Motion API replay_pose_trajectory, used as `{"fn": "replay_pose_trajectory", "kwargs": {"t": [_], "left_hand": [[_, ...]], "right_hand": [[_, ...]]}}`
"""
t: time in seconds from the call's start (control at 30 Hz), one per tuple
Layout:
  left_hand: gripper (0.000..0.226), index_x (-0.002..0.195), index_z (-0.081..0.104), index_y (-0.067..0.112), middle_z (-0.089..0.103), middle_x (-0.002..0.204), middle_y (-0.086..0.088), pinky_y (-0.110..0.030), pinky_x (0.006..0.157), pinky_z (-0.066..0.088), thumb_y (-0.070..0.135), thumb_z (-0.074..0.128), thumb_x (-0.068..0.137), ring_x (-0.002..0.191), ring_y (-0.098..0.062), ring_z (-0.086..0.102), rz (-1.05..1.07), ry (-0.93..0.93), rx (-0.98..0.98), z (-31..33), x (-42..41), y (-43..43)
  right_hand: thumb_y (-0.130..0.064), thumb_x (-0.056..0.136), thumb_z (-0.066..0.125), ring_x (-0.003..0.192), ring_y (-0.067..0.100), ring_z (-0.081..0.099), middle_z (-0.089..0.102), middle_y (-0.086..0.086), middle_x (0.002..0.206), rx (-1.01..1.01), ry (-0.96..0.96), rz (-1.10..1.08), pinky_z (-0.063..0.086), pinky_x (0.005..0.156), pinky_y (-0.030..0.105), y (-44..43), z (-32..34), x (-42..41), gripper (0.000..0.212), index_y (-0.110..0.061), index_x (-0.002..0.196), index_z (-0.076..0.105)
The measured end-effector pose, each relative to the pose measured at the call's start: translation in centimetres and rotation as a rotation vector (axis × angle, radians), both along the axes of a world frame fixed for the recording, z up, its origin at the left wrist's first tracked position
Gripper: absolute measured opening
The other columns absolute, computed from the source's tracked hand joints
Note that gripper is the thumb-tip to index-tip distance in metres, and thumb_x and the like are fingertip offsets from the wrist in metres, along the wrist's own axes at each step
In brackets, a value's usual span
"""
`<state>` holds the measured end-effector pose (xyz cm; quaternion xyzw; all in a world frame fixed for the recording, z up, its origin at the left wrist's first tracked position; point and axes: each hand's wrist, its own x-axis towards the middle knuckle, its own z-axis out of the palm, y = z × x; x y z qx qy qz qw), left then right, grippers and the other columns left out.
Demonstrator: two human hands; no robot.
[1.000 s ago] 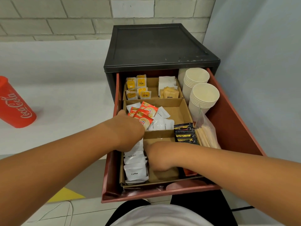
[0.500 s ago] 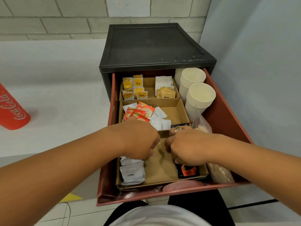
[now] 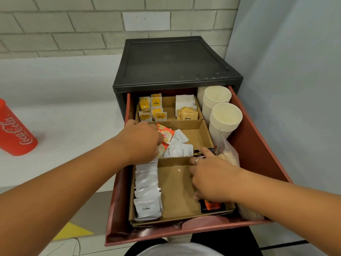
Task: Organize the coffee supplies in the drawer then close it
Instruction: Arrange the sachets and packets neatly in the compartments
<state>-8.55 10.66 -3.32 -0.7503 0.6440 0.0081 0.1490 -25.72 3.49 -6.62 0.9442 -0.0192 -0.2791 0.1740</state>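
Head view: I see the red drawer (image 3: 262, 148) pulled well out of its black cabinet (image 3: 175, 61). Left hand (image 3: 142, 143) dips into the middle cardboard compartment among the cream sachets (image 3: 180, 151); its fingers are hidden, so I cannot tell its grip. Right hand (image 3: 212, 178) lies spread, released, on the black sachets (image 3: 203, 207) along the front compartment's right side.

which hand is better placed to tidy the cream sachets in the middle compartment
Left, probably. The left hand sits in the middle compartment beside the cream sachets; the right hand is over the front compartment, by the black sachets.
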Motion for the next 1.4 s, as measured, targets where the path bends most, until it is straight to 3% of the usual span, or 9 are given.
{"fn": "replay_pose_trajectory", "kwargs": {"t": [0.17, 0.27, 0.43, 0.67, 0.77, 0.97, 1.17, 1.3, 1.4], "left_hand": [[0.042, 0.132, 0.047, 0.030, 0.048, 0.134, 0.003, -0.040, 0.104, 0.032, 0.042, 0.050, 0.092, 0.123, -0.019, 0.044, 0.041, 0.003, -0.013, -0.3, 0.7, -1.1], [0.042, 0.133, 0.046, 0.031, 0.048, 0.134, 0.001, -0.041, 0.103, 0.033, 0.038, 0.052, 0.091, 0.123, -0.020, 0.043, 0.010, 0.018, -0.033, -0.8, 0.8, -1.9], [0.029, 0.119, 0.058, 0.029, 0.055, 0.121, 0.001, -0.043, 0.105, 0.029, 0.030, 0.056, 0.089, 0.117, -0.020, 0.046, 0.012, 0.012, 0.018, -1.9, 1.2, -3.1], [0.011, 0.098, 0.060, 0.023, 0.051, 0.089, 0.004, -0.044, 0.111, 0.019, 0.026, 0.056, 0.088, 0.104, -0.016, 0.052, 0.060, -0.080, 0.093, -1.8, 2.3, -3.5], [0.018, 0.106, 0.061, 0.022, 0.054, 0.089, 0.003, -0.039, 0.107, 0.029, 0.024, 0.056, 0.089, 0.098, -0.016, 0.054, 0.023, -0.079, 0.125, -1.9, 2.3, -3.6], [0.038, 0.123, 0.046, 0.023, 0.060, 0.116, 0.000, -0.036, 0.102, 0.032, 0.023, 0.059, 0.087, 0.109, -0.020, 0.055, 0.037, -0.038, 0.080, -1.7, 2.5, -3.8], [0.057, 0.134, 0.034, 0.022, 0.058, 0.118, -0.003, -0.035, 0.091, 0.039, 0.023, 0.061, 0.084, 0.107, -0.022, 0.055, 0.057, -0.033, 0.039, -2.0, 2.5, -3.9], [0.063, 0.137, 0.037, 0.026, 0.047, 0.128, -0.004, -0.036, 0.095, 0.041, 0.034, 0.066, 0.081, 0.117, -0.022, 0.045, 0.051, 0.124, -0.020, -1.6, 2.2, -4.3], [0.059, 0.130, 0.046, 0.022, 0.053, 0.121, 0.000, -0.031, 0.089, 0.047, 0.035, 0.071, 0.078, 0.108, -0.017, 0.051, 0.094, 0.559, -0.072, -0.8, 1.4, -4.7]], "right_hand": [[-0.038, 0.097, 0.037, 0.116, 0.027, 0.049, 0.058, 0.007, 0.116, 0.165, -0.165, -0.003, 0.021, 0.111, 0.049, 0.0, 1.6, 0.7, 0.040, -0.012, 0.113, 0.063], [-0.033, 0.098, 0.036, 0.109, 0.025, 0.052, 0.057, 0.005, 0.113, 0.242, -0.369, -0.080, 0.042, 0.092, 0.037, -1.4, 2.7, 1.6, 0.035, -0.015, 0.117, 0.061], [-0.026, 0.096, 0.046, 0.105, 0.023, 0.058, 0.060, 0.008, 0.114, 0.357, -0.426, -0.534, 0.046, 0.076, 0.028, -4.2, 2.5, 4.9, 0.031, -0.008, 0.117, 0.059], [-0.053, 0.090, 0.049, 0.108, 0.023, 0.057, 0.062, 0.008, 0.119, 0.428, -0.099, -0.742, 0.040, 0.077, 0.028, -5.6, 0.4, 8.4, 0.056, -0.009, 0.122, 0.057], [-0.044, 0.088, 0.057, 0.106, 0.023, 0.057, 0.061, 0.008, 0.120, 0.460, -0.191, -0.753, 0.042, 0.078, 0.027, -5.4, 0.1, 8.3, 0.048, -0.011, 0.124, 0.055], [-0.019, 0.084, 0.067, 0.085, 0.018, 0.048, 0.053, 0.002, 0.093, 0.716, -0.428, -0.779, 0.036, 0.062, 0.025, -5.8, 0.8, 7.9, 0.017, -0.016, 0.084, 0.050], [-0.001, 0.085, 0.056, 0.080, 0.017, 0.048, 0.051, 0.000, 0.083, 0.524, -0.461, -0.626, 0.030, 0.052, 0.019, -5.9, 2.7, 7.9, 0.018, -0.019, 0.084, 0.053], [0.004, 0.083, 0.056, 0.079, 0.019, 0.050, 0.050, 0.002, 0.080, 0.347, -0.367, -0.485, 0.032, 0.052, 0.019, -5.9, 4.7, 7.9, 0.024, -0.013, 0.099, 0.061], [0.003, 0.082, 0.055, 0.079, 0.018, 0.051, 0.052, 0.000, 0.078, 0.401, -0.349, -0.445, 0.034, 0.054, 0.019, -6.5, 5.8, 7.8, 0.022, -0.018, 0.085, 0.059]]}}
